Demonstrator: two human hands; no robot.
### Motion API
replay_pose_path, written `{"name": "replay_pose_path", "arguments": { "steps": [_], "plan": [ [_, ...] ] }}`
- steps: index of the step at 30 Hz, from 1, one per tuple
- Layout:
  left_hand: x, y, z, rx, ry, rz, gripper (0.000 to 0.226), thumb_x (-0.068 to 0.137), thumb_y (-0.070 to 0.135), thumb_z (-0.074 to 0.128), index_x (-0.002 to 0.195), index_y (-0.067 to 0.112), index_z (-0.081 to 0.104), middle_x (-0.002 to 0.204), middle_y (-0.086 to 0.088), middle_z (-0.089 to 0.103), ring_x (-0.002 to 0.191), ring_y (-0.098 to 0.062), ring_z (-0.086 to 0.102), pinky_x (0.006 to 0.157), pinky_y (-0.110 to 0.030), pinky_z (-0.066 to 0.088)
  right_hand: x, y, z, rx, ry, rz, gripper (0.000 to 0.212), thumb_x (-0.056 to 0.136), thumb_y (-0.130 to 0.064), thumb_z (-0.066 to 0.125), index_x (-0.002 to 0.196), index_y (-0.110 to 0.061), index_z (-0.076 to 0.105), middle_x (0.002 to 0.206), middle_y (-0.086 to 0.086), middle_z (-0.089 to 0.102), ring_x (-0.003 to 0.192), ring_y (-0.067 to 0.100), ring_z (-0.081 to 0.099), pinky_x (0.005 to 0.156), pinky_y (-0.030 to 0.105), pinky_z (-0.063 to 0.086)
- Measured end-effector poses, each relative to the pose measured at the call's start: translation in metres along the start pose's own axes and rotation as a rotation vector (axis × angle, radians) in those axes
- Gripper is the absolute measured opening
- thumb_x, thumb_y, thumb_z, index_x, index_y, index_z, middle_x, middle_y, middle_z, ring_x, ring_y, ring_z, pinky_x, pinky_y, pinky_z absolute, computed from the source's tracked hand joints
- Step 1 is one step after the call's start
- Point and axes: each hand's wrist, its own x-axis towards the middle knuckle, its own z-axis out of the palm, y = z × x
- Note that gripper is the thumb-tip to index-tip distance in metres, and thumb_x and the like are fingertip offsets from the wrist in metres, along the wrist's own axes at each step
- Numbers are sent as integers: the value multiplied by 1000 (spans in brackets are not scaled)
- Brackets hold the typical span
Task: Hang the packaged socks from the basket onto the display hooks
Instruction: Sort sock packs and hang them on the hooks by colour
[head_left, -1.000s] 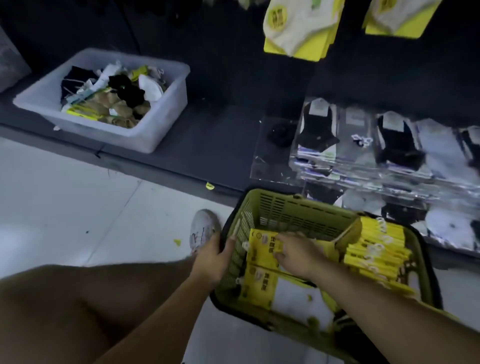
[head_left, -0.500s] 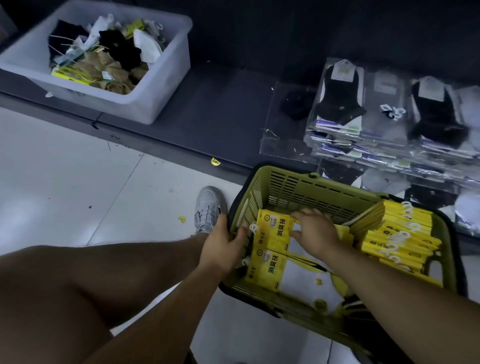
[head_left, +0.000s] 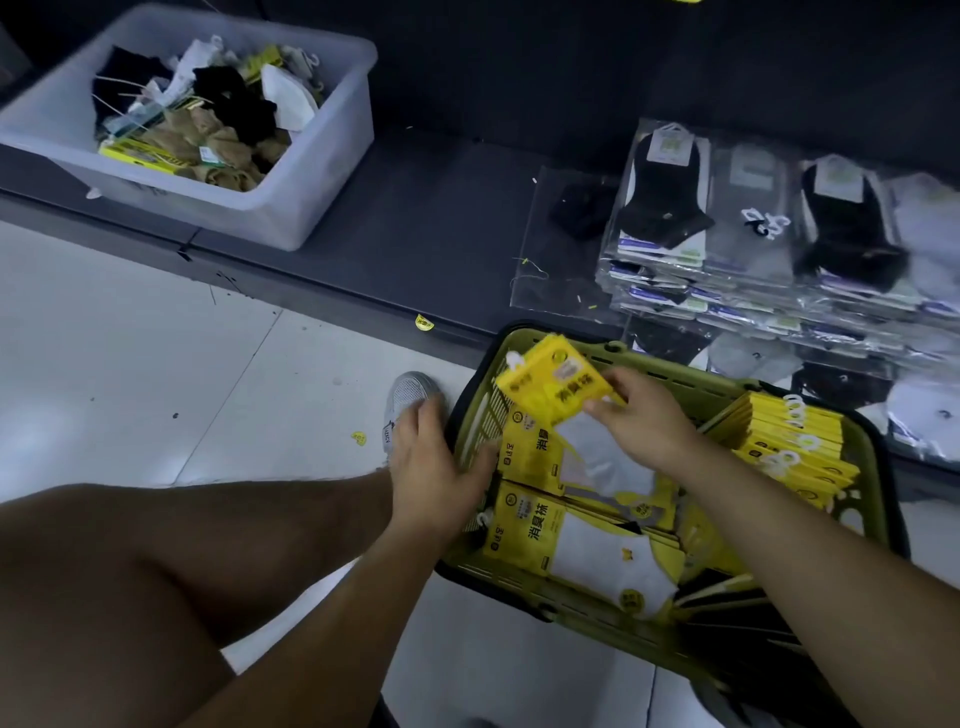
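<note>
At lower centre the right hand (head_left: 644, 415) pinches a yellow sock pack (head_left: 550, 384) just above the green basket (head_left: 701, 382), whose left rim the left hand (head_left: 431, 467) grips: the pickup step, with the next move probably raising the pack to a hook out of view.

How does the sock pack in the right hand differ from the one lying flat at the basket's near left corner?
The held pack is up over the basket and tilted, with its hook end toward the upper left. The flat pack lies level among other packs. The right hand pinches the held pack, while no hand grips the flat pack. The held pack's sock is partly hidden by the hand, while the flat pack's shows fully. Both have yellow cards, white hooks and pale socks.
</note>
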Motion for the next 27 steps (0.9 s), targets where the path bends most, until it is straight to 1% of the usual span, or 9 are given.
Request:
{"name": "replay_pose_path", "arguments": {
  "steps": [2,3,5,7,12,16,18,21,27],
  "plan": [
    [-1,22,-3,-65,110,140,62,90,46,73,140,12,56,138,-4,54,130,-16,48,111,-39,43,-7,-26,-11,263,45,-14,9,95,-22,69,103,-19,66,100,0,74,96,22,69,82,40,53],
    [0,34,-4,-173,49,150,57,91,48,71,136,15,60,134,1,59,127,-13,54,110,-37,46,-11,-39,-13,414,29,-16,9,94,-22,70,102,-21,68,99,-1,76,95,19,72,82,40,55],
    [-4,56,-7,-502,-147,-3,44,98,41,70,136,20,62,130,3,71,122,-14,67,107,-44,55,-20,-60,-8,666,-67,-25,10,93,-18,71,102,-19,71,101,1,78,94,19,75,82,36,61],
    [-5,61,-9,-748,-190,-146,33,105,28,66,135,17,63,126,-2,76,116,-22,74,104,-52,58,-26,-70,1,712,-116,-47,10,92,-17,71,101,-22,74,102,0,78,95,18,74,83,32,60],
    [5,42,-32,-739,-115,-252,28,106,25,64,131,15,66,125,-10,76,116,-34,72,105,-60,55,-31,-29,17,245,-2,26,12,98,-37,62,91,-36,72,93,-11,73,88,10,68,83,35,54],
    [11,20,-42,-717,-118,-323,28,104,28,66,131,19,65,125,-10,75,116,-39,71,104,-65,53,-46,36,48,-288,-245,85,25,99,-33,61,116,-18,71,117,2,71,106,24,64,93,38,50],
    [11,16,-39,-698,-127,-326,26,104,27,65,129,20,67,123,-9,76,115,-37,72,104,-65,54,-58,52,64,-376,-323,69,37,96,-37,64,129,-19,66,130,3,68,117,26,61,96,36,50],
    [9,13,-30,-672,-98,-321,13,104,25,66,115,26,74,114,-2,80,109,-30,75,102,-59,57,-63,60,78,-433,-214,58,48,91,-42,70,134,-23,63,132,1,66,122,25,58,98,35,48],
    [12,13,-25,-676,-69,-339,6,104,27,67,105,27,73,108,4,81,102,-25,77,97,-55,60,-55,68,84,-439,-252,50,38,92,-41,70,125,-23,67,120,7,61,112,29,58,89,32,46]
  ]
}}
